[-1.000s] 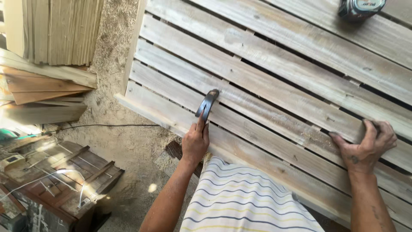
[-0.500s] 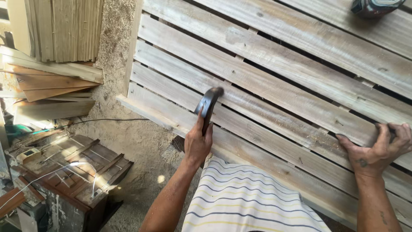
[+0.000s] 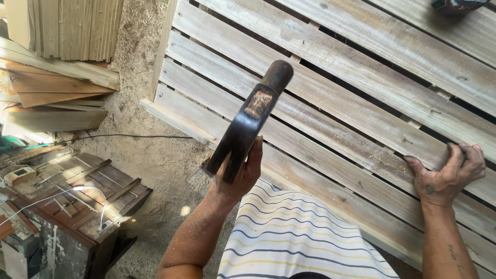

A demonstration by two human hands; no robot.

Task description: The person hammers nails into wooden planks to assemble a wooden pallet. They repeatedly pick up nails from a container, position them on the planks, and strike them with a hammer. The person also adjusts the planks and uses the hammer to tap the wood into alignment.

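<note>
The left hand grips a dark hammer, fingers wrapped round its handle, head raised above the slatted panel. The right hand presses a slat, fingers curled over its edge. Stacked boards and a cluttered bench stand left.

One hammer; two hands; one slatted wooden panel.

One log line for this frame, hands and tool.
left hand: raised, holding hammer | right hand: pressed on slatted wood panel | no contact hammer-panel
</note>
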